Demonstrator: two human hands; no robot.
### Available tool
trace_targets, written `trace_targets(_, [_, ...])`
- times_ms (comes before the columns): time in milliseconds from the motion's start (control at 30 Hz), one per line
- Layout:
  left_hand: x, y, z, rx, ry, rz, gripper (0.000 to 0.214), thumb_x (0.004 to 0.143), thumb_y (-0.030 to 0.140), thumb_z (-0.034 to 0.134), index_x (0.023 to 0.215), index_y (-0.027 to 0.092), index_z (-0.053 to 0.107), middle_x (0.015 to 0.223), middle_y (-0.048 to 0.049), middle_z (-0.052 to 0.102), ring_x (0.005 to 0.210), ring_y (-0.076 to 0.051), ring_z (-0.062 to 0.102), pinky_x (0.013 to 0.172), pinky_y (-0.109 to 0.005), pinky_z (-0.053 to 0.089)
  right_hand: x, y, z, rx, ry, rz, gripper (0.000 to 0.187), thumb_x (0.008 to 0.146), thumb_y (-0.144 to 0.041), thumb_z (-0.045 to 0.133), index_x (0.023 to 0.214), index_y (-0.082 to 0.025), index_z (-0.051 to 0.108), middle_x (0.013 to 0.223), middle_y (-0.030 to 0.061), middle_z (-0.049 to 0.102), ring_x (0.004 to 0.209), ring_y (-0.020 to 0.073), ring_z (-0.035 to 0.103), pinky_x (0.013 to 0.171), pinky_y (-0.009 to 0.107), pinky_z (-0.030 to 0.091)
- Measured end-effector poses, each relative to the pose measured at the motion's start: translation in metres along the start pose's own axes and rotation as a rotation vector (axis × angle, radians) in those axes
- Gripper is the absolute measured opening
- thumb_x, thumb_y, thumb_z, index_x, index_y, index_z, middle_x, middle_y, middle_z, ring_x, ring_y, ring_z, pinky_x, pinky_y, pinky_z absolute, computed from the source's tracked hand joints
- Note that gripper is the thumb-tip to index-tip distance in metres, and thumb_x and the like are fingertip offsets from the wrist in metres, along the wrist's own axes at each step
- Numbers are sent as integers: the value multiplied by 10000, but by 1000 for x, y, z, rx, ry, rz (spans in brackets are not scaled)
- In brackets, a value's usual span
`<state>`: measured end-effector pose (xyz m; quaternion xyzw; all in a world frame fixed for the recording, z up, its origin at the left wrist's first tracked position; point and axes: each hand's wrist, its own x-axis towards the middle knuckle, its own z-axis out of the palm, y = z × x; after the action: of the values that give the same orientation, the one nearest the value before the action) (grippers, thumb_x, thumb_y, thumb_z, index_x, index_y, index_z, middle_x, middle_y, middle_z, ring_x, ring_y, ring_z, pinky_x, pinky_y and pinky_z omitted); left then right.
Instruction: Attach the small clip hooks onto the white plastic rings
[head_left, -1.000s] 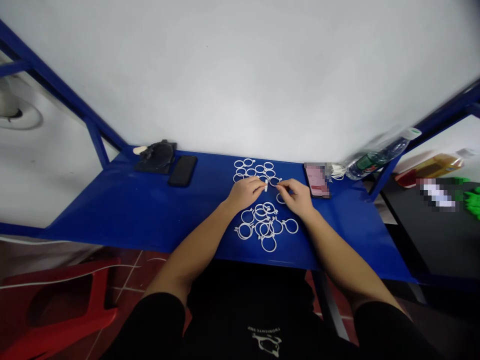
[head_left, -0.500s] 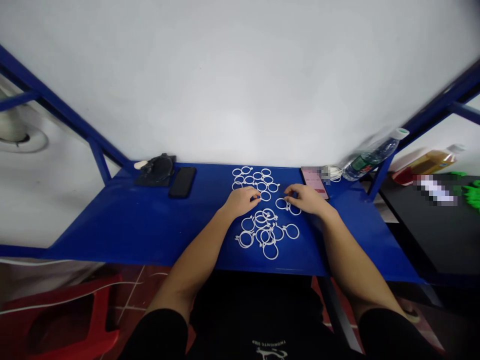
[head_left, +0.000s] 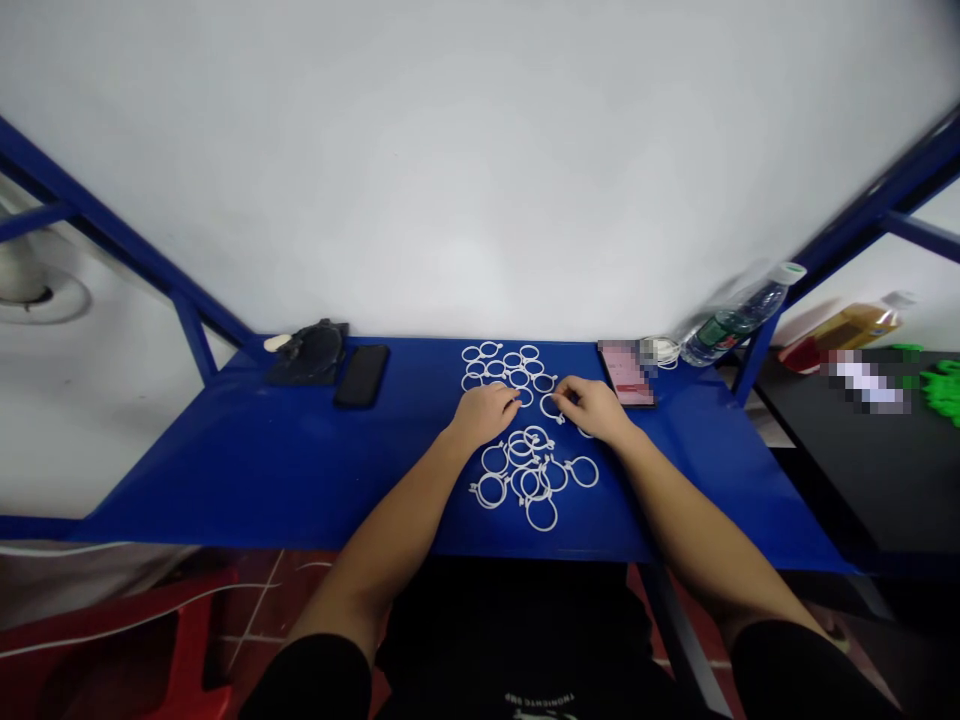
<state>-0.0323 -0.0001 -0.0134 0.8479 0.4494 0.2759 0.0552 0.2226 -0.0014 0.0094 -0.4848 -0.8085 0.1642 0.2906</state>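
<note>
Several thin white plastic rings with small tabs lie on the blue tabletop (head_left: 247,450). My left hand (head_left: 484,412) rests with curled fingers, its fingertips at the left edge of one white ring (head_left: 532,399). Thumb and fingers of my right hand (head_left: 589,407) pinch the edge of another white ring (head_left: 543,410), just to the right of that one. Part of a further ring (head_left: 583,433) shows beneath the right hand. Beyond my hands, flat rings (head_left: 496,362) sit side by side in a cluster. Nearer my body is a loose, overlapping pile of rings (head_left: 541,529).
A dark phone (head_left: 361,376) and a black plastic bag (head_left: 307,355) lie at left. To the right are a phone with a lit screen (head_left: 627,374), a white cable (head_left: 661,351) and a leaning water bottle (head_left: 739,318). Blue frame bars flank the tabletop; a wall stands behind.
My right hand has moved left with a ring, closer to the cluster and my left hand. The ring that lay beside it is now partly under that hand. The view has shifted slightly.
</note>
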Motion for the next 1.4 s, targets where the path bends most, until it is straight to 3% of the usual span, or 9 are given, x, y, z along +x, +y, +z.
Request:
trace_targets(133, [-3, 11, -7, -136, 94, 57, 284, 1040, 272, 577, 1280, 188, 705, 1030, -71, 776, 901, -198, 733, 811, -329, 576, -1, -7, 11, 181, 132, 45, 209, 966, -397, 642, 861, -222, 685, 667, -1, 703, 555, 157, 622, 553, 271, 456])
trace_targets(300, [-6, 24, -7, -247, 118, 177, 443, 995, 376, 670, 1400, 200, 629, 1057, -74, 763, 832, -171, 715, 773, -314, 584, -5, -16, 19, 275, 186, 89, 185, 960, -404, 656, 914, -227, 690, 647, -13, 682, 533, 150, 608, 531, 270, 464])
trace_targets(433, [-6, 27, -4, -211, 152, 207, 450, 954, 436, 725, 1339, 210, 665, 992, -67, 762, 807, -182, 711, 749, -324, 575, -8, -22, 24, 316, 210, 98, 184, 960, -388, 644, 1060, -237, 682, 646, -31, 676, 508, 145, 602, 522, 270, 482])
trace_targets(567, [-5, 27, -4, -224, 238, 192, 416, 947, 436, 717, 1288, 200, 678, 898, -45, 762, 720, -166, 693, 712, -326, 563, -10, -26, 30, 322, 242, 70, 202, 978, -410, 631, 1084, -247, 687, 625, -35, 653, 508, 144, 598, 531, 275, 493])
trace_targets(767, [-4, 29, -7, -160, 330, 256, 389, 969, 316, 649, 1336, 188, 647, 930, -52, 787, 811, -196, 736, 756, -364, 557, -14, -28, 31, 328, 114, -128, 260, 996, -314, 571, 1231, -243, 656, 756, -15, 722, 559, 126, 623, 556, 253, 505])
trace_targets(867, [-5, 28, -8, -160, 358, 243, 358, 990, 319, 657, 1326, 195, 659, 942, -49, 798, 803, -185, 741, 786, -369, 560, -14, -31, 28, 294, 119, -193, 265, 967, -287, 611, 1217, -237, 683, 747, -20, 725, 563, 119, 623, 556, 238, 498])
trace_targets(1033, [-4, 24, -8, -244, 361, 200, 340, 1017, 313, 634, 1334, 197, 667, 953, -49, 804, 748, -153, 728, 779, -341, 577, -14, -33, 25, 221, 233, -230, 192, 1001, -325, 637, 1127, -240, 754, 835, 20, 788, 617, 136, 679, 616, 256, 530])
trace_targets(1167, [-2, 21, -9, -267, 351, 230, 338, 1013, 301, 638, 1331, 196, 682, 920, -36, 802, 728, -144, 724, 756, -322, 583, -12, -27, 27, 192, 212, -219, 203, 1027, -370, 624, 1092, -237, 762, 848, 34, 801, 631, 148, 701, 612, 261, 531])
trace_targets(1400, [-2, 23, -10, -235, 373, 261, 139, 1005, 264, 644, 1044, 223, 770, 948, -33, 816, 833, -154, 766, 755, -297, 582, -12, -24, 26, 120, 213, -309, 212, 1018, -418, 659, 989, -228, 751, 839, 36, 789, 650, 150, 695, 631, 270, 525])
